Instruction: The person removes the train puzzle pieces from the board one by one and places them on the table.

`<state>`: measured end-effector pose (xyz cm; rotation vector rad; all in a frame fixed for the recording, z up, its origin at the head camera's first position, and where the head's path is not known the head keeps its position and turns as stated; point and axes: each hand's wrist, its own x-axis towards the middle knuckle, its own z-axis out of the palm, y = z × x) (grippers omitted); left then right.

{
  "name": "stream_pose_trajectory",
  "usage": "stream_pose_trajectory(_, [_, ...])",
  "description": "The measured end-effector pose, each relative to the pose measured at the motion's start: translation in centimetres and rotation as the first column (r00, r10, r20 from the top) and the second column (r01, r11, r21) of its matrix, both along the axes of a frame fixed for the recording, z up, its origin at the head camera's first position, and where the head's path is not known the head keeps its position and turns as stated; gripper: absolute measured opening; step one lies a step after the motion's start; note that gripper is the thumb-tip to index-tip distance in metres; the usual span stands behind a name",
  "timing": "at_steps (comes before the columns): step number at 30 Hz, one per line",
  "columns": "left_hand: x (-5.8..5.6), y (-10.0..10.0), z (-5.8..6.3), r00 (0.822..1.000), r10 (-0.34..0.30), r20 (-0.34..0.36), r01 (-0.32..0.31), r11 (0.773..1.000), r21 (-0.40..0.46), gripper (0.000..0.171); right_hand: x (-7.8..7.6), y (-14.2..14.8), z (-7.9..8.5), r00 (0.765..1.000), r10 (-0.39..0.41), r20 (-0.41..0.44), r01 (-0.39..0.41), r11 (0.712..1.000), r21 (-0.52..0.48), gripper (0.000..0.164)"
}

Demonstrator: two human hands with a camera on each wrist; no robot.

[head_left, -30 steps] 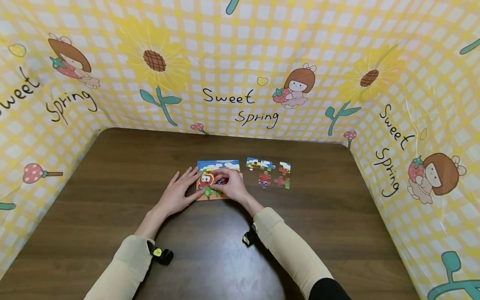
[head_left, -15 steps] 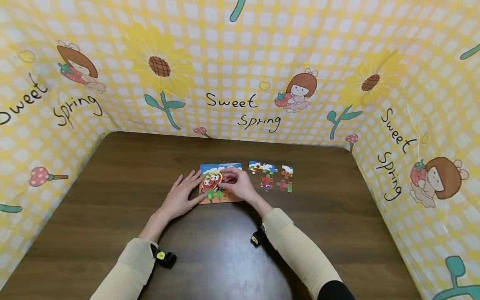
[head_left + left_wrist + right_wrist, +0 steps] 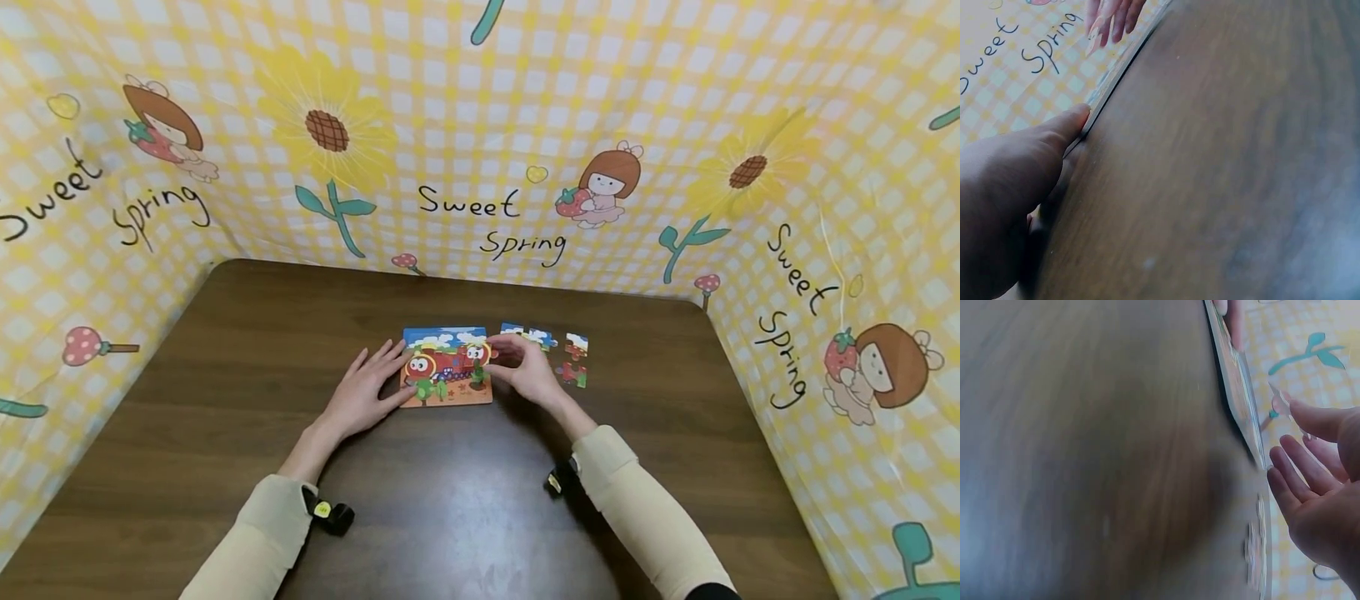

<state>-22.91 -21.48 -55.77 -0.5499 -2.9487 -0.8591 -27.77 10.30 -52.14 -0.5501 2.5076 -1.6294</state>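
Note:
A flat picture board (image 3: 450, 398) shows a red train with a face under a blue sky. My left hand (image 3: 360, 392) rests at its left side with fingers spread, and the thumb (image 3: 1075, 122) touches the near edge in the left wrist view. Between thumb and fingers, my right hand (image 3: 528, 371) pinches a jigsaw piece (image 3: 477, 357) with a train face and some green on it. The piece overlaps the board's right part in the head view. In the right wrist view the jigsaw piece (image 3: 1280, 398) appears edge-on, raised above the board's level.
Loose jigsaw pieces lie right of the board: a sky piece (image 3: 542, 337) partly behind my right hand, another sky piece (image 3: 576, 344), and a red and green piece (image 3: 574, 374). A yellow checked cloth (image 3: 465, 125) encloses the brown table (image 3: 315, 308) at the back and sides.
My right hand has moved from over the board's middle to its right edge, carrying the jigsaw piece along. More of the board's picture shows. The left hand stays at the board's left side.

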Motion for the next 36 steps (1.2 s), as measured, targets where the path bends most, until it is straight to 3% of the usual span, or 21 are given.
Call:
stream_pose_trajectory(12, [0.0, 0.0, 0.0, 1.000, 0.003, 0.004, -0.003, 1.000, -0.008, 0.074, 0.0, 3.5, -0.4, 0.999, -0.047, -0.022, 0.048, 0.995, 0.087, 0.045])
stream_pose_trajectory(33, [-0.1, 0.0, -0.2, 1.000, 0.007, 0.000, -0.007, 1.000, -0.011, 0.074, -0.3, 4.8, -1.5, 0.991, -0.004, -0.137, 0.048, 0.946, 0.320, 0.043])
stream_pose_trajectory(36, [-0.1, 0.0, -0.2, 1.000, 0.007, 0.012, -0.007, 1.000, -0.008, 0.074, -1.1, 5.3, -2.9, 0.980, 0.012, -0.198, 0.054, 0.945, 0.323, 0.044])
